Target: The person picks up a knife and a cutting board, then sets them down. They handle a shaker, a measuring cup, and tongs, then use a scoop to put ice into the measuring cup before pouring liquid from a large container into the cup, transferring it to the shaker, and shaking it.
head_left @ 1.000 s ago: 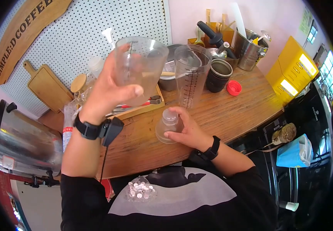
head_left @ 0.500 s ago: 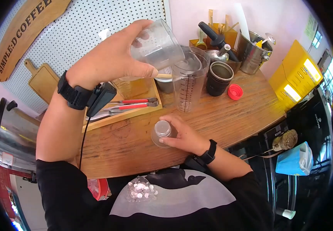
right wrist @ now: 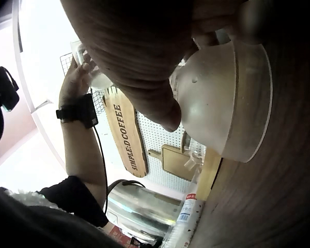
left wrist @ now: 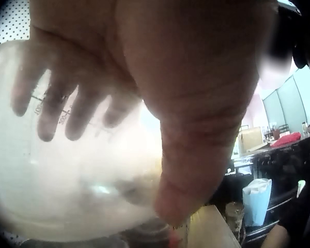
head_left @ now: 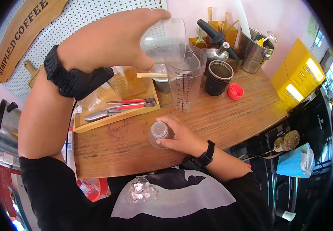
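My left hand grips a clear plastic measuring cup, thumb on one side and fingers on the other. The cup lies tipped nearly on its side, its mouth over the tall clear measuring jug. Printed volume marks show behind the fingers on the cup in the left wrist view. Low on the wooden table, my right hand holds a clear dome-shaped shaker lid between thumb and fingers. In the right wrist view the wide rim of the lid is down on the tabletop.
A wooden tray with red-handled tongs stands left of the jug. To its right are a black ribbed cup, a red cap and a steel bucket of utensils. A steel urn is at far left.
My left hand has swung the measuring cup from upright to nearly sideways above the tall jug. My right hand keeps hold of the lid, which has shifted slightly left and nearer me.
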{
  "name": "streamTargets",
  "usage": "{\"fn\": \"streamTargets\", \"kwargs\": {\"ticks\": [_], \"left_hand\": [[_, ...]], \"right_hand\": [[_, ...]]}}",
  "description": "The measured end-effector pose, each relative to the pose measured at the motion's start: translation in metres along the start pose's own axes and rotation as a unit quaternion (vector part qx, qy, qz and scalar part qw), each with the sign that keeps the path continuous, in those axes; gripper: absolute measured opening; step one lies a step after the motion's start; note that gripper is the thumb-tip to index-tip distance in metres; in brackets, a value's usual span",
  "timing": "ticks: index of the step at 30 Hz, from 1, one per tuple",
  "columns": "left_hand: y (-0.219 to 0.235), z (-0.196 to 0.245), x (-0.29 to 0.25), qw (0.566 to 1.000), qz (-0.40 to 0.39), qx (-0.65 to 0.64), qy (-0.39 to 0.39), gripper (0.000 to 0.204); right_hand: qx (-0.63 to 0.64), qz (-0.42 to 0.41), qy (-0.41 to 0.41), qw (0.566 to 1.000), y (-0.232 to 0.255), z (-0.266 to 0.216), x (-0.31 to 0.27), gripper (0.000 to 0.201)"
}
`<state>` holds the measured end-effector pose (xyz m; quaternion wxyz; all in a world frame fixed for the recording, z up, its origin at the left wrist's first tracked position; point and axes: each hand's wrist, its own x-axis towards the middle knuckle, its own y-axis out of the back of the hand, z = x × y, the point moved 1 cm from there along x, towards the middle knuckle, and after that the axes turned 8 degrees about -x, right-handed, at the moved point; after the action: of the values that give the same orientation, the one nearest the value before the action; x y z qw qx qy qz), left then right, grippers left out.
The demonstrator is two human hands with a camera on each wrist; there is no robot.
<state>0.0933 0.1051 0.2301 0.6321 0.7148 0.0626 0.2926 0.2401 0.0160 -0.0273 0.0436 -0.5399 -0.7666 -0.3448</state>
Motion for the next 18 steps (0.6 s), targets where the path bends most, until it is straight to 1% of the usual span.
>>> {"fn": "streamTargets", "kwargs": {"ticks": [1, 2, 4, 5, 7, 8, 10, 11, 13, 14, 16, 17, 18], "left_hand": [[0.002, 0.003, 0.003, 0.999, -0.003, 0.029, -0.017, 0.085], [0.004, 0.006, 0.005, 0.999, -0.003, 0.029, -0.017, 0.085], [0.01, 0.017, 0.01, 0.992, -0.037, 0.113, -0.048, 0.082], [0.011, 0.018, 0.013, 0.992, -0.037, 0.113, -0.048, 0.082], [0.013, 0.019, 0.019, 0.979, -0.075, 0.176, -0.071, 0.086], [0.023, 0.031, 0.021, 0.979, -0.075, 0.177, -0.07, 0.086], [0.044, 0.055, 0.022, 0.974, -0.154, 0.16, -0.049, 0.064], [0.041, 0.055, 0.025, 0.974, -0.153, 0.161, -0.047, 0.064], [0.033, 0.049, 0.03, 0.959, -0.142, 0.236, -0.073, 0.052], [0.032, 0.05, 0.029, 0.959, -0.141, 0.235, -0.071, 0.052], [0.03, 0.052, 0.025, 0.953, -0.103, 0.257, -0.123, 0.044], [0.029, 0.053, 0.024, 0.954, -0.103, 0.257, -0.12, 0.044], [0.027, 0.054, 0.022, 0.949, -0.089, 0.27, -0.136, 0.043]], "right_hand": [[0.001, -0.003, -0.002, 1.0, 0.0, 0.0, 0.0, 0.057], [0.001, -0.006, -0.003, 1.0, 0.001, -0.001, 0.0, 0.057], [0.004, -0.006, -0.009, 1.0, 0.001, -0.002, 0.0, 0.058], [0.007, -0.006, -0.016, 1.0, 0.001, -0.003, -0.001, 0.058], [0.002, -0.009, -0.012, 1.0, 0.002, -0.002, 0.0, 0.058], [-0.004, -0.013, -0.008, 1.0, 0.002, -0.001, 0.0, 0.059], [0.0, -0.012, -0.009, 1.0, 0.0, 0.0, 0.0, 0.059], [0.002, -0.01, -0.01, 1.0, -0.001, 0.001, 0.0, 0.059], [0.001, -0.01, -0.01, 1.0, 0.0, 0.0, 0.0, 0.06], [0.001, -0.008, -0.011, 1.0, 0.0, 0.0, 0.0, 0.06], [-0.004, -0.004, -0.004, 1.0, 0.0, 0.0, -0.001, 0.06], [-0.009, 0.002, 0.003, 1.0, 0.0, 0.0, -0.001, 0.059], [-0.009, -0.002, 0.004, 1.0, 0.0, -0.001, -0.001, 0.059]]}}
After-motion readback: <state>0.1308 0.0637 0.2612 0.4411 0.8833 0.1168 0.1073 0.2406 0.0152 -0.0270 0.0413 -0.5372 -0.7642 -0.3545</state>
